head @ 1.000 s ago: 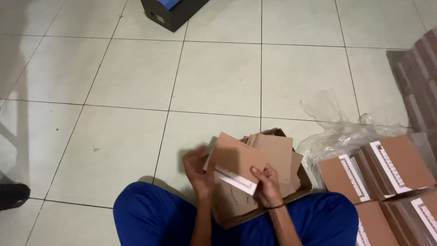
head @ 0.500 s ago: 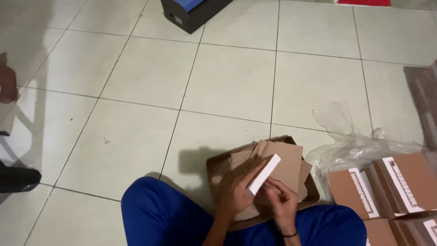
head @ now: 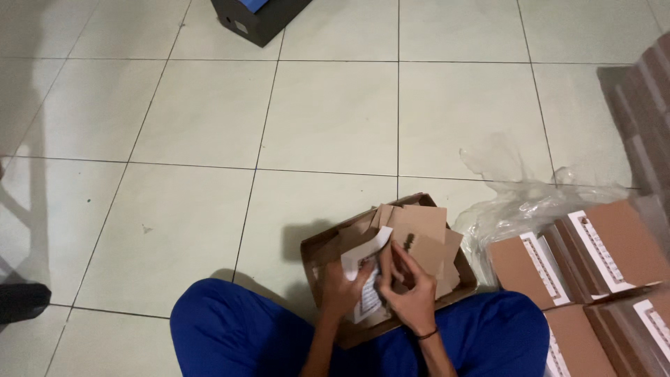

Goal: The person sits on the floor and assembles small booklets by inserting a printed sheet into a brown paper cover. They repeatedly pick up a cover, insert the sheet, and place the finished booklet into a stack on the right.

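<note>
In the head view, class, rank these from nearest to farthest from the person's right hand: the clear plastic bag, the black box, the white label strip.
1. White label strip, at the right hand.
2. Clear plastic bag, to the right.
3. Black box, top edge.

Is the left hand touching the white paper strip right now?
Touching. The head view shows the left hand with its fingers closed on the white paper strip, which curls up out of its grip beside the right hand over the cardboard tray.

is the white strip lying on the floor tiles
No, both hands, left hand and right hand, hold the white strip up over the cardboard tray on the lap.
</note>
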